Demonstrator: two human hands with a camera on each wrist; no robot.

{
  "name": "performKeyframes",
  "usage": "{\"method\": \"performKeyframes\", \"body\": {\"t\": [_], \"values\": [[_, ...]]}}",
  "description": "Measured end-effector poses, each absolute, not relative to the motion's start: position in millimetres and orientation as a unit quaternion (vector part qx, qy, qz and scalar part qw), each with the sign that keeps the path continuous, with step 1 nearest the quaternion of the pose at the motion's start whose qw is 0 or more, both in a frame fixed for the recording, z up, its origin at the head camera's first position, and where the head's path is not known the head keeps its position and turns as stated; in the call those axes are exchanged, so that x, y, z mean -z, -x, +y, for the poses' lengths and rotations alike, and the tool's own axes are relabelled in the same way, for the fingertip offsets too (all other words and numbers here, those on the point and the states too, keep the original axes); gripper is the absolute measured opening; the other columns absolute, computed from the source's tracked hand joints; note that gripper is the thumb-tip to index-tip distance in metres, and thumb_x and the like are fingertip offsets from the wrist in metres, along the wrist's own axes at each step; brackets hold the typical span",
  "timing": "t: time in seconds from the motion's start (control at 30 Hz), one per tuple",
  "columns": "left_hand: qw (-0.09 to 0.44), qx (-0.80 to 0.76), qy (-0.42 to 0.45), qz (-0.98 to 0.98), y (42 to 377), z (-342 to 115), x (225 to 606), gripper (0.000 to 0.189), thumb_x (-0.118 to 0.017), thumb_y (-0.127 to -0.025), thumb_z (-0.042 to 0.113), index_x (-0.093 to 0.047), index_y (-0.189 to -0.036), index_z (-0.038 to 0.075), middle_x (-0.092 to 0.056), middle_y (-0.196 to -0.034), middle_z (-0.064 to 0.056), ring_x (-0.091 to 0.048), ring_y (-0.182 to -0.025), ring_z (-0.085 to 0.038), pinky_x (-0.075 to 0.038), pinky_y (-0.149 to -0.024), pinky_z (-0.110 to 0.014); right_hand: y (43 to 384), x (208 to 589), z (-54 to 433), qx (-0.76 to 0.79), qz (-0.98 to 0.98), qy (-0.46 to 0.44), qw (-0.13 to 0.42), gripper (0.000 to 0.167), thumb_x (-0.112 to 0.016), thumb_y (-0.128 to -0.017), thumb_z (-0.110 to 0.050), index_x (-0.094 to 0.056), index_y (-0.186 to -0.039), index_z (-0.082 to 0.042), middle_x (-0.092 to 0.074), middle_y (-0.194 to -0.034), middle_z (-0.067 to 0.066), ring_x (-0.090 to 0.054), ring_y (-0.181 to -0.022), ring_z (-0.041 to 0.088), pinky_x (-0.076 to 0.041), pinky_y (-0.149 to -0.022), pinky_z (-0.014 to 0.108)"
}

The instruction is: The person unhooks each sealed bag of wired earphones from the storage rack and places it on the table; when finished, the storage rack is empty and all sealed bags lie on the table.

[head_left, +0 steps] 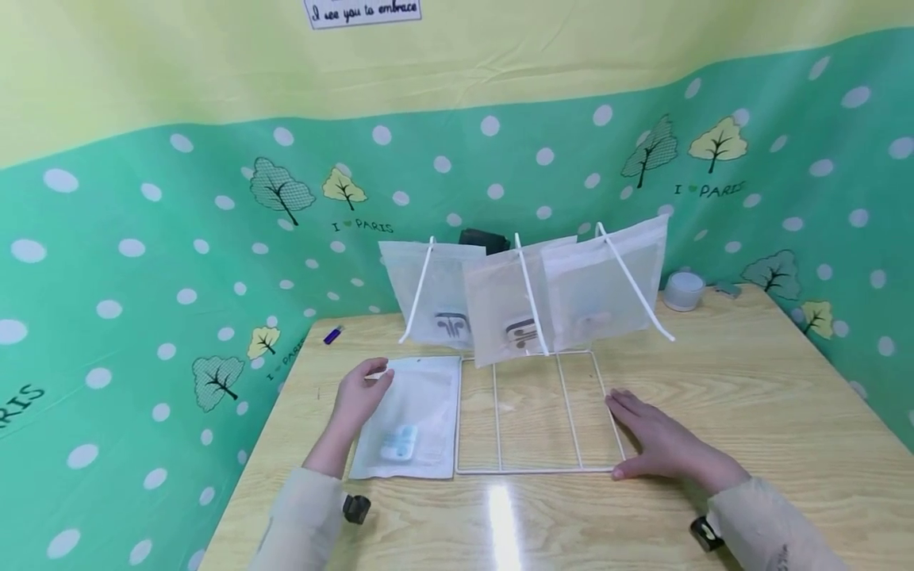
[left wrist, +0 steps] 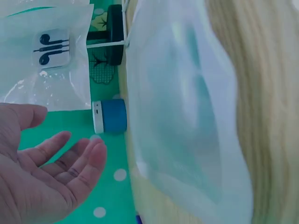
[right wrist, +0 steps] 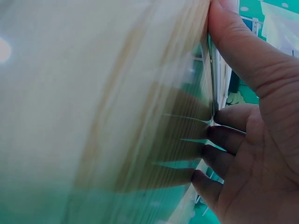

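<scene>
A white wire rack (head_left: pixel 537 471) stands on the table, its base lying flat and several arms rising at the back. Three frosted zip pouches rest in the arms: a left pouch (head_left: pixel 407 277), a middle pouch (head_left: pixel 489 309) and a right pouch (head_left: pixel 589 289). Earphones (left wrist: pixel 52 48) in a clear case show through one. Left of the base lies a flat pouch (head_left: pixel 421 396) with a small pale case inside. Over its upper left edge hovers my left hand (head_left: pixel 362 392), fingers loosely bent and holding nothing. My right hand (head_left: pixel 657 440) rests on the table, fingers straight, fingertips along the base's right wire.
At the back right stand a white round container (head_left: pixel 683 291) and a small grey item (head_left: pixel 728 289). A dark object (head_left: pixel 484 241) shows behind the rack. A blue-purple stick (head_left: pixel 332 335) lies back left. The left wrist view has a blue and white cylinder (left wrist: pixel 112 115). Patterned cloth (head_left: pixel 236 214) hangs behind.
</scene>
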State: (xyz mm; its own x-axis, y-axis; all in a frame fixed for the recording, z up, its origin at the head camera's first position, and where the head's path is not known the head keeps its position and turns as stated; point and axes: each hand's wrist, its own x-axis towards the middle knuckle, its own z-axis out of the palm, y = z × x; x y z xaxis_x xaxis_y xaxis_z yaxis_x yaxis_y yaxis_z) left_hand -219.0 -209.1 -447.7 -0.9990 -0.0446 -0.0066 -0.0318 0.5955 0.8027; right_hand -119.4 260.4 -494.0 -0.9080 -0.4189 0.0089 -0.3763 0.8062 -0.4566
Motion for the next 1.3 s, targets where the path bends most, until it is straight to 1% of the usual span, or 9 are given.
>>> {"method": "performKeyframes", "body": {"t": [0.17, 0.3, 0.57, 0.7, 0.83, 0.93, 1.13, 1.23, 1.3], "values": [[-0.037, 0.512, -0.016, -0.858, 239, -200, 448, 0.051, -0.059, -0.098, 0.026, -0.046, -0.142, 0.003, -0.047, -0.143, -0.020, -0.052, -0.123, -0.036, -0.046, -0.099, -0.047, 119, 495, 260, 0.228, 0.949, 0.215, 0.045, 0.116, -0.077, -0.065, -0.065, -0.036, -0.145, 0.009, -0.030, -0.151, 0.031, -0.029, -0.136, 0.051, -0.032, -0.104, 0.063], [-0.064, 0.574, -0.023, -0.816, 255, -197, 452, 0.057, -0.059, -0.098, 0.028, -0.040, -0.145, 0.001, -0.044, -0.144, -0.021, -0.047, -0.128, -0.036, -0.043, -0.103, -0.049, 119, 494, 261, 0.228, 0.949, 0.215, 0.045, 0.116, -0.077, -0.064, -0.064, -0.036, -0.145, 0.009, -0.030, -0.151, 0.030, -0.029, -0.136, 0.051, -0.032, -0.105, 0.063], [-0.075, 0.612, -0.010, -0.787, 276, -193, 460, 0.062, -0.060, -0.098, 0.025, -0.034, -0.149, 0.002, -0.037, -0.150, -0.021, -0.041, -0.134, -0.036, -0.037, -0.107, -0.052, 118, 492, 259, 0.233, 0.947, 0.214, 0.049, 0.115, -0.078, -0.065, -0.062, -0.036, -0.145, 0.009, -0.029, -0.151, 0.030, -0.027, -0.137, 0.051, -0.030, -0.105, 0.063], [-0.079, 0.612, 0.011, -0.787, 286, -189, 466, 0.065, -0.062, -0.097, 0.025, -0.032, -0.149, 0.002, -0.038, -0.149, -0.021, -0.042, -0.133, -0.037, -0.036, -0.107, -0.054, 118, 493, 260, 0.236, 0.947, 0.211, 0.050, 0.115, -0.078, -0.065, -0.063, -0.036, -0.145, 0.008, -0.029, -0.151, 0.030, -0.027, -0.137, 0.051, -0.030, -0.105, 0.064], [-0.076, 0.612, 0.023, -0.787, 293, -185, 471, 0.066, -0.064, -0.096, 0.026, -0.033, -0.148, 0.001, -0.041, -0.147, -0.022, -0.044, -0.131, -0.037, -0.037, -0.106, -0.055, 118, 493, 261, 0.235, 0.948, 0.210, 0.050, 0.116, -0.077, -0.065, -0.064, -0.035, -0.146, 0.008, -0.029, -0.152, 0.029, -0.027, -0.137, 0.051, -0.030, -0.105, 0.064], [-0.066, 0.614, 0.019, -0.786, 296, -181, 472, 0.062, -0.065, -0.095, 0.027, -0.039, -0.146, 0.002, -0.046, -0.143, -0.020, -0.046, -0.128, -0.034, -0.038, -0.105, -0.054, 119, 494, 262, 0.233, 0.948, 0.212, 0.049, 0.116, -0.077, -0.065, -0.065, -0.035, -0.146, 0.008, -0.029, -0.152, 0.029, -0.027, -0.137, 0.050, -0.030, -0.105, 0.064], [-0.038, 0.611, 0.014, -0.790, 298, -175, 471, 0.046, -0.065, -0.094, 0.027, -0.053, -0.130, 0.001, -0.055, -0.117, -0.015, -0.050, -0.106, -0.027, -0.042, -0.096, -0.046, 119, 494, 262, 0.234, 0.948, 0.210, 0.052, 0.116, -0.076, -0.065, -0.065, -0.035, -0.146, 0.007, -0.028, -0.152, 0.029, -0.027, -0.137, 0.050, -0.030, -0.105, 0.064], [-0.037, 0.620, 0.017, -0.783, 298, -174, 470, 0.045, -0.065, -0.095, 0.026, -0.054, -0.130, 0.000, -0.055, -0.119, -0.017, -0.050, -0.110, -0.028, -0.041, -0.100, -0.047, 118, 494, 261, 0.236, 0.948, 0.208, 0.055, 0.116, -0.077, -0.065, -0.065, -0.035, -0.146, 0.008, -0.028, -0.152, 0.029, -0.027, -0.137, 0.050, -0.030, -0.105, 0.064], [-0.041, 0.628, 0.016, -0.777, 297, -175, 471, 0.050, -0.065, -0.094, 0.026, -0.052, -0.135, 0.001, -0.055, -0.127, -0.016, -0.050, -0.117, -0.027, -0.039, -0.104, -0.050, 118, 494, 261, 0.236, 0.948, 0.207, 0.055, 0.117, -0.077, -0.065, -0.065, -0.034, -0.146, 0.008, -0.028, -0.152, 0.030, -0.026, -0.137, 0.050, -0.030, -0.106, 0.064]]}}
